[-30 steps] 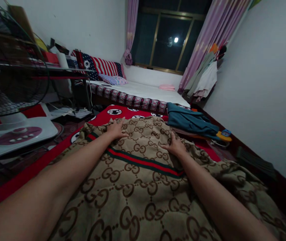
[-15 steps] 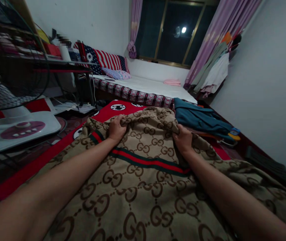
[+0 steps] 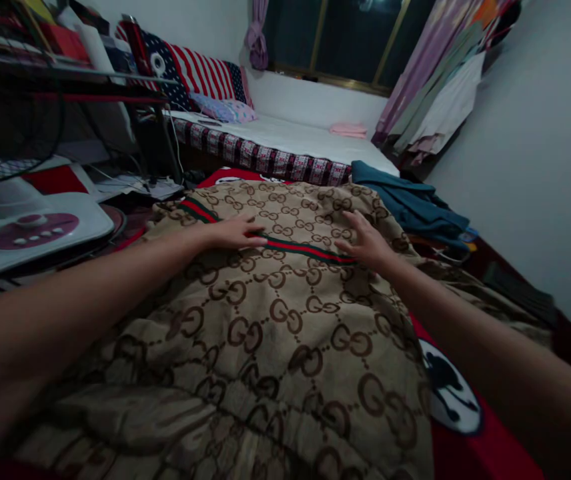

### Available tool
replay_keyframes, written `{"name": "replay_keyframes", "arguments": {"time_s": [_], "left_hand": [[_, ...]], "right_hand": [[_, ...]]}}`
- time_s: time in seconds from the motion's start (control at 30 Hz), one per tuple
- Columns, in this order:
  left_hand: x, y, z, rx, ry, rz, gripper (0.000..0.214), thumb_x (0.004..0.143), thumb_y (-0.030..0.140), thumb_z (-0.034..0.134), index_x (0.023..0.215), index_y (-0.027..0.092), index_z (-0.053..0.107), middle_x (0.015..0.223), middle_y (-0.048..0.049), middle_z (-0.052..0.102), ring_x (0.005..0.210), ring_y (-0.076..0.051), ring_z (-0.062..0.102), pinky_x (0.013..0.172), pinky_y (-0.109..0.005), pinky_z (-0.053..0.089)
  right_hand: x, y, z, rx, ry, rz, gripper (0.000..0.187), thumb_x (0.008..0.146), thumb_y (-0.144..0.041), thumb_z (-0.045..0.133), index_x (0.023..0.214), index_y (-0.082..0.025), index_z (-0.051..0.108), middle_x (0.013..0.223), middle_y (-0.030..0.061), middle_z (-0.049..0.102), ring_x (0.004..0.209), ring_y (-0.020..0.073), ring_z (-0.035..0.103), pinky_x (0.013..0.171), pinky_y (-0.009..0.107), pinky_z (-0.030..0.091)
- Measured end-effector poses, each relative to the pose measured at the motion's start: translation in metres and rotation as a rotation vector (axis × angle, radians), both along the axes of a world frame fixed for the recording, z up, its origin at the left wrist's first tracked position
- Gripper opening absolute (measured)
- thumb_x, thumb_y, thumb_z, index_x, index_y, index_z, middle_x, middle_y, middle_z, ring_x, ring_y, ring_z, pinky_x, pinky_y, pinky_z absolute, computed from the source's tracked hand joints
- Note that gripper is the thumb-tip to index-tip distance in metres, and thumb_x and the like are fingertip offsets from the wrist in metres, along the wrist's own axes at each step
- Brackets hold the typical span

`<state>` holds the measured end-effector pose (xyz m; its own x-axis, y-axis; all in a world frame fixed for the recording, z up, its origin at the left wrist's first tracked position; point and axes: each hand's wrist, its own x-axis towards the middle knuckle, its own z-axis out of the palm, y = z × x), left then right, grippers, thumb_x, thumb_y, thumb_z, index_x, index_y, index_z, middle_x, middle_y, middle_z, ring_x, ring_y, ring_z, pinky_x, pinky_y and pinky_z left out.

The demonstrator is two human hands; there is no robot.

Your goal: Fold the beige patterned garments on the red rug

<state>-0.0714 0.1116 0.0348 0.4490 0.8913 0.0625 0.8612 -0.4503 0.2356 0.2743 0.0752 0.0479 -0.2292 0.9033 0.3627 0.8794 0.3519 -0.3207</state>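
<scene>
Both hands have let go of the bunched edge; now the left hand and right hand lie flat, fingers spread, on the tan monogram blanket, along its red-green stripe running crosswise.

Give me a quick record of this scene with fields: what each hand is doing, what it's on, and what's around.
Left hand: open, palm down, flat on the tan blanket by its red and green stripe
Right hand: open, fingers spread, resting on the same blanket
Under the blanket: red cover with a white round patch
Right of it: teal cloth
Left: white fan base
Behind: bed, striped pillow, window curtains
</scene>
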Motion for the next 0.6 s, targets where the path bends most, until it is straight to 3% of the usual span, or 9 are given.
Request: {"name": "replay_keyframes", "arguments": {"time_s": [0.1,0.23,0.33,0.43,0.53,0.6], "left_hand": [[-0.008,-0.041,-0.023,-0.084,0.149,-0.118,0.073,0.087,0.059,0.046,0.149,0.022,0.032,0.159,-0.0141,0.017,0.147,-0.029,0.013,0.116,-0.047,0.014],[-0.015,-0.071,-0.025,-0.057,0.215,-0.086,0.073,0.090,0.055,0.041,0.152,0.020,0.024,0.160,-0.0154,0.009,0.147,-0.032,0.007,0.115,-0.048,0.012],[-0.017,-0.089,-0.010,-0.141,0.208,-0.150,0.066,0.088,0.043,0.048,0.148,0.020,0.034,0.158,-0.0151,0.020,0.145,-0.032,0.017,0.113,-0.044,0.022],[-0.018,-0.119,0.011,-0.122,0.033,-0.322,0.046,0.085,0.033,0.052,0.130,0.024,0.058,0.150,-0.0088,0.040,0.136,-0.026,0.039,0.109,-0.035,0.034],[-0.018,-0.162,0.035,-0.013,-0.206,-0.401,0.028,0.088,0.033,0.051,0.105,0.023,0.070,0.120,-0.0069,0.063,0.110,-0.020,0.059,0.095,-0.028,0.045],[-0.022,-0.190,0.048,-0.022,-0.242,-0.430,0.024,0.090,0.034,0.051,0.097,0.022,0.070,0.102,-0.0054,0.068,0.092,-0.017,0.063,0.083,-0.025,0.048]], "right_hand": [[0.006,-0.068,-0.005,0.053,0.074,0.070,0.050,0.080,-0.028,0.061,0.129,-0.018,0.055,0.139,0.0130,0.052,0.133,0.0271,0.044,0.111,0.047,0.033],[0.020,-0.147,-0.003,0.122,0.195,0.147,0.036,0.081,-0.015,0.051,0.115,-0.022,0.063,0.125,0.0077,0.063,0.122,0.0230,0.055,0.107,0.044,0.040],[0.030,-0.198,-0.004,0.130,0.219,0.189,0.035,0.081,-0.010,0.048,0.107,-0.026,0.066,0.117,0.0057,0.066,0.113,0.0222,0.060,0.100,0.042,0.046],[0.031,-0.246,-0.005,0.156,0.211,0.240,0.039,0.083,-0.013,0.053,0.117,-0.029,0.061,0.115,0.0062,0.066,0.111,0.0240,0.061,0.099,0.043,0.047],[0.016,-0.284,-0.007,0.149,0.046,0.398,0.054,0.081,-0.032,0.065,0.133,-0.026,0.051,0.123,0.0104,0.062,0.118,0.0290,0.055,0.104,0.049,0.042],[0.001,-0.298,-0.010,0.147,-0.107,0.469,0.064,0.078,-0.038,0.068,0.136,-0.021,0.048,0.128,0.0124,0.059,0.121,0.0311,0.052,0.104,0.051,0.041]]}}
